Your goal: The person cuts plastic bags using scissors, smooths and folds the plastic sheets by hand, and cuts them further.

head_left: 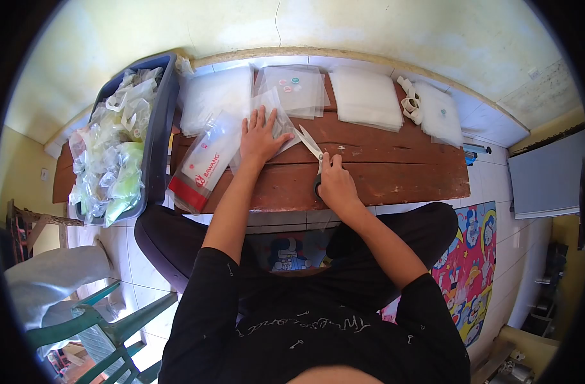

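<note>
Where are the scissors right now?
In the head view, the scissors are in the right hand over the wooden table, blades just right of the left hand.

Over my feed I saw a green chair (129,323) at near left, a cartoon-patterned mat (477,269) on the tiled floor (508,246) at right, and a pale far wall (343,25).

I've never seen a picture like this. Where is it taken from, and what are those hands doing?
There's no machine: these are a person's bare hands, seen by one camera worn on their head, looking forward and down. The left hand lies with fingers spread on clear plastic; the right hand holds scissors. The brown wooden table also bears stacks of see-through plastic and a bag printed BAWANG. Crumpled plastic fills a bin at the left.
</note>
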